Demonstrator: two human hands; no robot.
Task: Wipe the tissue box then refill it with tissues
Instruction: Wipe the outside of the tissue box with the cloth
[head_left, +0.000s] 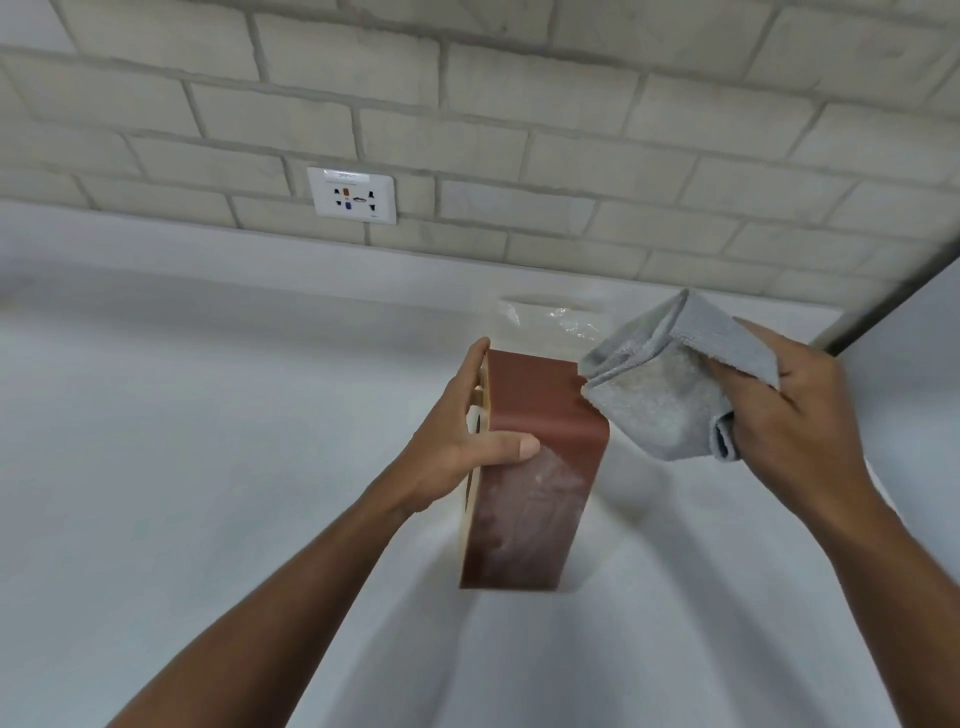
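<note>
Reddish-brown and smooth on its broad face, the tissue box (535, 467) is upended over the white counter (208, 415) in front of me; whether its lower end rests there I cannot tell. My left hand (457, 441) grips it, thumb across the near face and fingers curled round the pale wooden edge behind. My right hand (795, 410) is closed round a bunched grey microfibre cloth (670, 384), whose corner touches the box's far top corner. I judge the box light and rigid (I cannot see inside it). That glossy face looks slippery, so the hold belongs on the edges, not the flat. A pale dusty smear below my thumb wants the cloth. Crinkled clear plastic (556, 317) lies on the counter just behind.
</note>
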